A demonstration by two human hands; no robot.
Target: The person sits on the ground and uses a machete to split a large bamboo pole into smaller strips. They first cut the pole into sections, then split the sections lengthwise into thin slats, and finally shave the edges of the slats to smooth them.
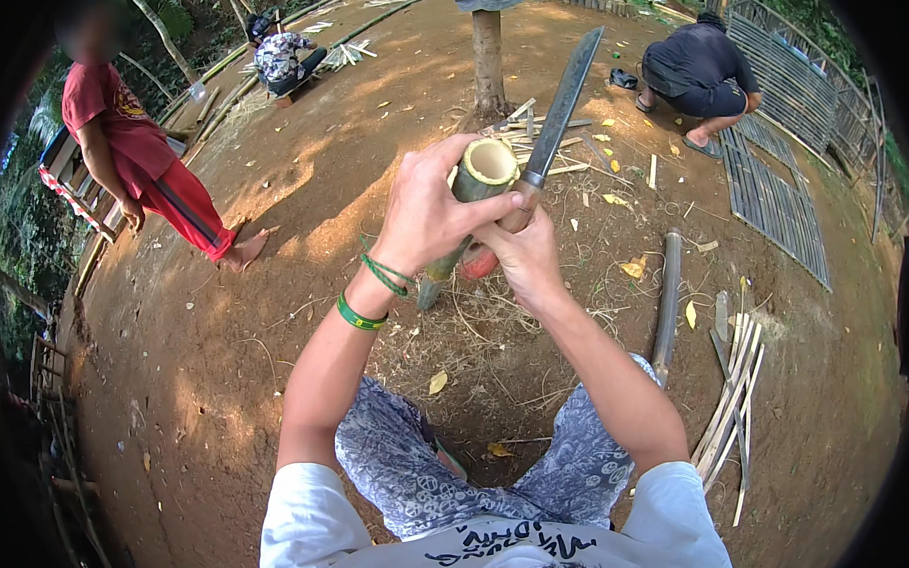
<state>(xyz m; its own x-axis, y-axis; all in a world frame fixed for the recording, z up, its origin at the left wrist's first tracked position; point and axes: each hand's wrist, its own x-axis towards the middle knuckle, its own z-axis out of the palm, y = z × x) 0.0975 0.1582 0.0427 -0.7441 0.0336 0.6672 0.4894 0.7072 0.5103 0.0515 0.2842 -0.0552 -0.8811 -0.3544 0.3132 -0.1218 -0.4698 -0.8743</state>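
Two closed grips: left hand (417, 205) around steep bamboo tube (470, 182), right hand (528, 249) around forward-pointing knife (567, 103)

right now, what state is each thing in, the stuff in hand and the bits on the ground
bamboo tube: hollow, cut end open and facing up
machete: bare blade, pointing up and away
left hand: closed around the tube
right hand: closed on the machete handle
bamboo strips: split, loosely piled on the ground
dark pole: lying on the ground
slatted panel: assembled, lying on the ground
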